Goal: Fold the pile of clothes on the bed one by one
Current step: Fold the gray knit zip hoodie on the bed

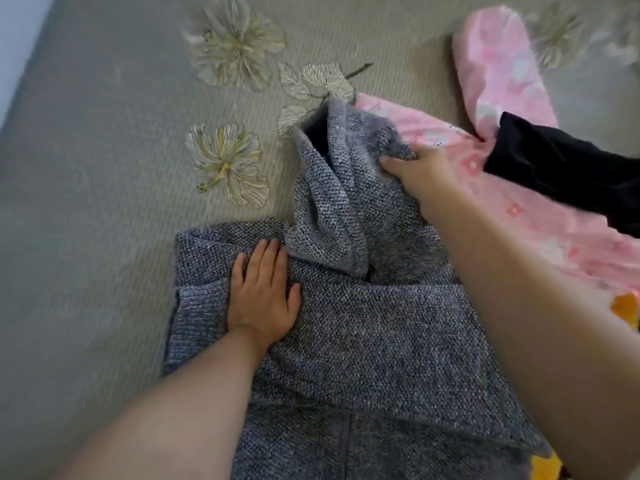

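1. A grey-blue, coarsely knitted sweater (346,323) lies partly folded on the bed (86,202), under both hands.
2. The left hand (263,292) presses flat on it, fingers straight.
3. The right hand (415,171) pinches a raised, bunched sleeve.
4. Beyond the right hand lie soft pink printed fabric (498,84) and a black garment (561,168).
5. The bed's ribbed grey cover bears pale flowers.

Grey-green bedspread (104,202) covers the bed, fine ribbed texture. Printed pale flowers on it: one large bloom (232,41) far centre-left, one with yellow stamens (227,164) nearer and left of centre, a cluster of cream leaves (317,81) on a dark stem between them to the right. Another blurred flower print (557,38) far right. Strip of pale blue-white wall (15,36) at far left corner, beside the bed edge. Far right blurred.
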The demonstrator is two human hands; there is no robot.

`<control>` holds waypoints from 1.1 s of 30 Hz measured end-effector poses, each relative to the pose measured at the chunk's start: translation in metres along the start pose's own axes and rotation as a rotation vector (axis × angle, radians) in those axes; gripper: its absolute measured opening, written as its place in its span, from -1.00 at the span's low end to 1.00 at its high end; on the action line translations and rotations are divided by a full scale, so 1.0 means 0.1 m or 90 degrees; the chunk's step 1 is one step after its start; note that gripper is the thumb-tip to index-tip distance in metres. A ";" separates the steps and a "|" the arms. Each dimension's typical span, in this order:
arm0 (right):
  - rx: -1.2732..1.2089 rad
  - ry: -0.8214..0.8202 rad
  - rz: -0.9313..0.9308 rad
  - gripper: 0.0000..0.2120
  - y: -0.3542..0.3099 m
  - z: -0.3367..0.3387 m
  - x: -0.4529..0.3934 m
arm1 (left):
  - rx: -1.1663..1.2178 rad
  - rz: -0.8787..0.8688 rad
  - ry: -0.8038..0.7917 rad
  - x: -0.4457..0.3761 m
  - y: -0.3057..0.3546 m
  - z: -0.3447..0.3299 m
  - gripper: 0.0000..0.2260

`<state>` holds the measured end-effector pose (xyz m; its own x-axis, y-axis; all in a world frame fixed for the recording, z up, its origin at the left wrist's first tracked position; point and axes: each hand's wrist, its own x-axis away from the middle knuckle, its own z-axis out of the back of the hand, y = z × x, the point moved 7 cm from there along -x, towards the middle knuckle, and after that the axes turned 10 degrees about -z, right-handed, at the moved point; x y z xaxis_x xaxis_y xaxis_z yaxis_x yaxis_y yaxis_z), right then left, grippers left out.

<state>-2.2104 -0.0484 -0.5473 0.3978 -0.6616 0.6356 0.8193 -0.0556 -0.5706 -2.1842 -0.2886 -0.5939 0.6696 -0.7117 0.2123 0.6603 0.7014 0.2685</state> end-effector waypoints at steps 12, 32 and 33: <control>0.292 -0.191 0.620 -0.52 0.88 0.45 1.72 | 0.065 -0.008 0.054 0.10 -0.07 -0.04 -0.44; 0.284 0.249 -0.106 -0.44 2.68 0.36 2.40 | 0.491 0.450 -0.235 1.87 0.61 -0.37 -0.52; 0.302 0.237 -0.130 -0.41 2.71 0.33 2.39 | 0.530 0.465 -0.277 1.96 0.67 -0.44 -0.58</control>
<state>-1.8799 -0.1965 -0.5326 0.1135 -0.8928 0.4360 0.9913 0.0723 -0.1101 -1.9939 -0.3789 -0.5756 0.5171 -0.2203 0.8271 -0.3621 0.8193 0.4446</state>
